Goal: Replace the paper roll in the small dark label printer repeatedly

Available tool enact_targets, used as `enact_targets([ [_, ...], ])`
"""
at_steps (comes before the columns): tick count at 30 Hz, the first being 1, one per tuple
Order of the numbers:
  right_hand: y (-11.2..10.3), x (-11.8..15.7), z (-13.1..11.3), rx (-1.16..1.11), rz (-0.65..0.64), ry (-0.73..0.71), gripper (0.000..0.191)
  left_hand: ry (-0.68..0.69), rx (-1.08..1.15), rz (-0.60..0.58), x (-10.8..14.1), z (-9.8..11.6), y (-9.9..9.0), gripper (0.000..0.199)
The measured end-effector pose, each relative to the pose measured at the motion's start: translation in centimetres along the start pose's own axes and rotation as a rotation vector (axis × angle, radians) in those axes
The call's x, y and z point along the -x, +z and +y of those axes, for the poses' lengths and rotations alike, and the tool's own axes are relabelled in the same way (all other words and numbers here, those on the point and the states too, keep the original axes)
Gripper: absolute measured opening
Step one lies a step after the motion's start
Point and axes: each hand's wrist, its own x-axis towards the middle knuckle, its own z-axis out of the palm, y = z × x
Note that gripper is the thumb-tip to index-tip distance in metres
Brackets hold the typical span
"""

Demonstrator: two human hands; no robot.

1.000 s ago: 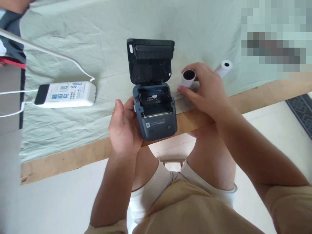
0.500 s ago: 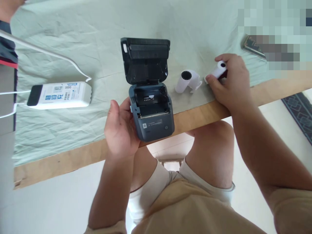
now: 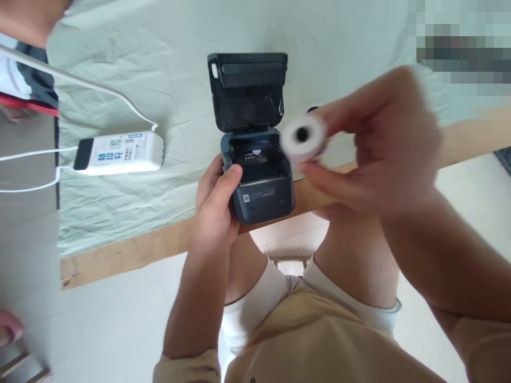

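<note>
A dark blue-grey label printer (image 3: 263, 199) sits at the table's front edge with its lid (image 3: 249, 96) raised and its paper bay exposed. My left hand (image 3: 215, 207) grips the printer's left side, the thumb lying on its front rim. Pinched between the thumb and fingers of my right hand (image 3: 383, 143) is a white paper roll (image 3: 293, 141), held in the air just right of the bay, its dark core hole facing me. Motion blurs the roll and the hand. Behind my right fingers, only the dark top of a second roll (image 3: 313, 108) shows.
A white power bank (image 3: 128, 154) with printing and white cables lies on the pale green cloth (image 3: 167, 69) to the left. The table's bare wooden edge (image 3: 128, 252) runs along the front. Part of another person's arm (image 3: 32, 18) reaches in at the upper left.
My right hand has lifted the paper roll off the table and carried it left, up beside the printer. My left thumb has moved onto the printer's rim.
</note>
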Motion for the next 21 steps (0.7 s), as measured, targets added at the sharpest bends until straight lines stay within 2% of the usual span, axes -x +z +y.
enact_targets([
  [2, 1.6, -1.2, -0.9, 0.165, -0.039, -0.162, 0.010, 0.025, 0.012, -0.007, 0.0, 0.0, 0.0, 0.015],
  [5, 3.5, -2.6, -0.2, 0.290, -0.070, -0.303, 0.016, 0.019, 0.016, -0.006, 0.0, 0.0, 0.1, 0.014],
  [9, 4.0, -2.8, 0.9, 0.344, -0.076, -0.326, 0.024, -0.013, 0.019, -0.004, 0.0, 0.0, 0.2, 0.014],
  [14, 3.2, -1.2, -0.8, 0.253, 0.168, -0.382, 0.021, -0.003, 0.053, 0.001, -0.1, 0.0, 0.3, 0.016],
  [16, 3.5, -0.2, -1.3, 0.211, 0.220, -0.410, 0.015, -0.014, 0.037, -0.013, 0.0, 0.0, 0.3, 0.019],
  [19, 4.5, 1.1, -1.0, 0.196, 0.201, -0.455, 0.015, -0.010, -0.012, -0.031, 0.1, -0.1, -0.1, 0.026],
  [21, 5.0, 1.7, -0.5, 0.186, 0.137, -0.445, 0.014, 0.013, -0.044, -0.032, 0.1, -0.2, -0.3, 0.039],
])
